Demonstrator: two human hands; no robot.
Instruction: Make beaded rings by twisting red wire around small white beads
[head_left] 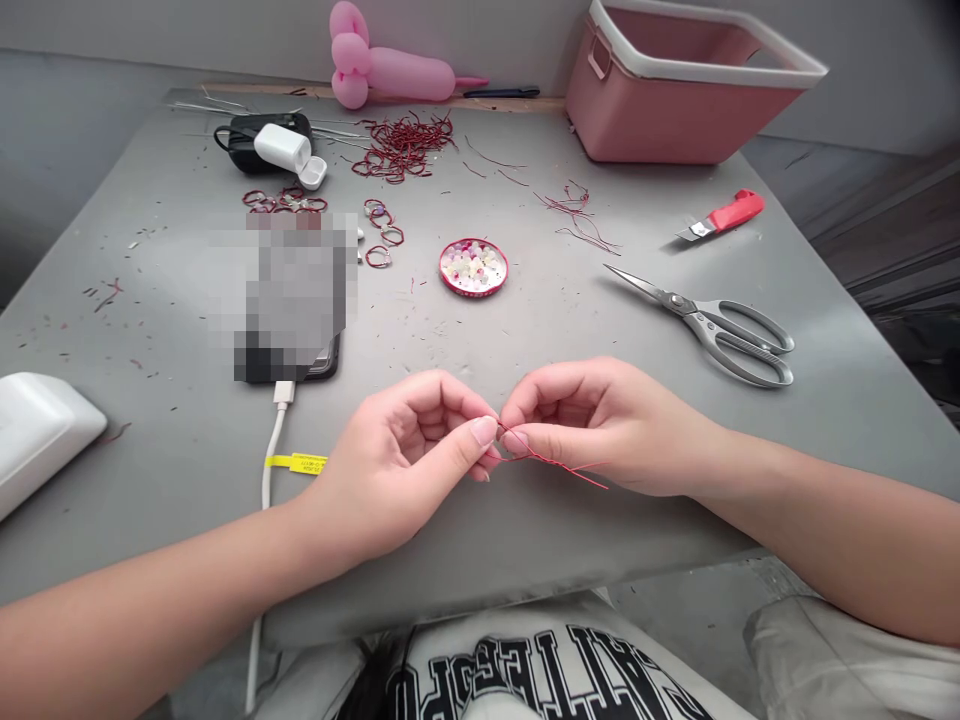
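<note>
Thin red cord (pixel 555 462) runs between my two hands, its loose ends trailing to the right below my right hand. My left hand (pixel 420 450) pinches the cord between thumb and forefinger. Close beside it, my right hand (pixel 607 425) is also closed on the cord with thumb and fingertips. The part of the cord between the fingertips is mostly hidden. Beyond my hands sits a small round red-rimmed lid (pixel 444 282) with pale and pink beads (pixel 474 264) in it. Several finished-looking red cord rings with beads (pixel 379 257) lie to its left.
Grey scissors (pixel 701 318) and a red utility knife (pixel 724 217) lie at right. A pink bin (pixel 667 120), a pink balloon (pixel 405 72) and a red cord pile (pixel 405 145) are at the back. At left are a partly blurred phone (pixel 326 362), its white cable (pixel 271 460) and a white earbud case (pixel 282 147).
</note>
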